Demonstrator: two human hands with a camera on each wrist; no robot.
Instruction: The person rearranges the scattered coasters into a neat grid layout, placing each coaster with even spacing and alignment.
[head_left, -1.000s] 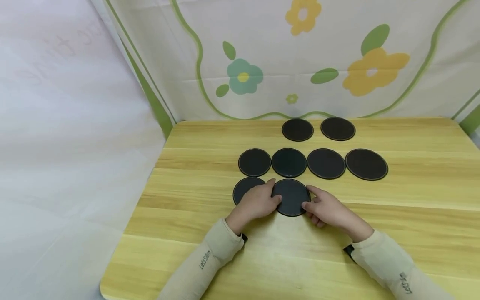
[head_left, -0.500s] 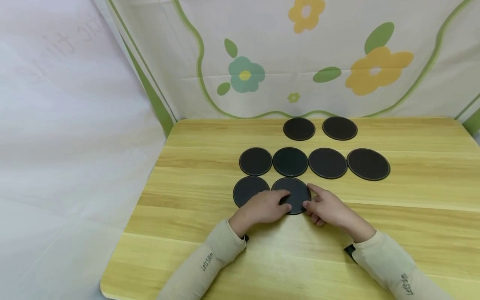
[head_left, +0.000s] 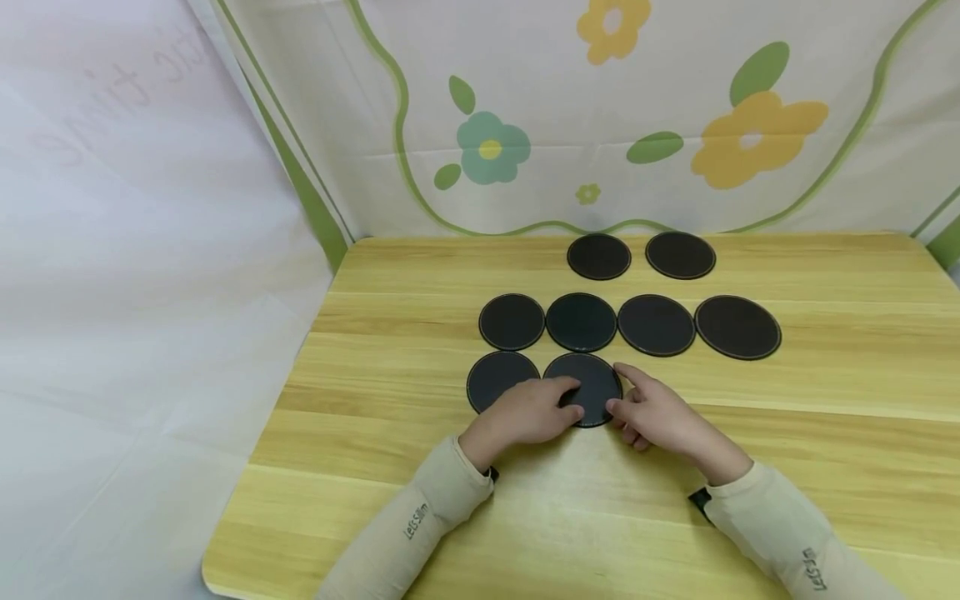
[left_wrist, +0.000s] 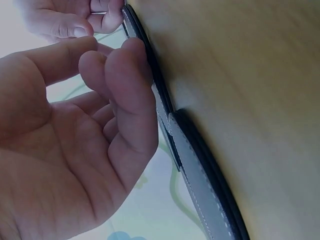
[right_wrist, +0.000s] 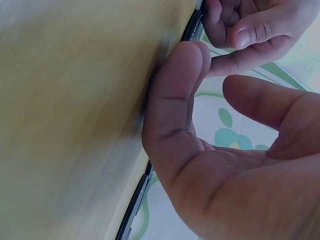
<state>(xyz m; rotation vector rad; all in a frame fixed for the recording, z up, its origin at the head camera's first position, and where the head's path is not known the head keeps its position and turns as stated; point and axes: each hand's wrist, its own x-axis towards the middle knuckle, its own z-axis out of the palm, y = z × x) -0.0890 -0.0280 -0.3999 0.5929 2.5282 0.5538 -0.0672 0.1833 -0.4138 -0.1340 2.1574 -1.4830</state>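
A round black coaster [head_left: 596,368] with a stitched rim lies flat on the table between my hands. My left hand [head_left: 523,414] reaches over its left part, with the index fingertip and thumb above its surface. At its right edge is my right hand [head_left: 662,419], index finger and thumb at the rim and the other fingers curled under. In the right wrist view the right thumb [right_wrist: 255,100] stands apart from the fingers, with nothing between them. Another coaster [head_left: 491,379] lies directly left, partly covered by the left hand. In the left wrist view a coaster's stitched edge [left_wrist: 207,182] shows beside the fingers.
Several matching coasters, one of them this coaster [head_left: 581,322], form a touching row behind. Two more, a left coaster [head_left: 598,256] and a right coaster [head_left: 680,255], lie apart at the table's back edge. A flowered curtain [head_left: 555,100] hangs behind the wooden table [head_left: 360,392].
My left hand has moved right, from the front coaster's left edge to over its top, uncovering more of the coaster at the left. The right hand has stayed at the right edge.
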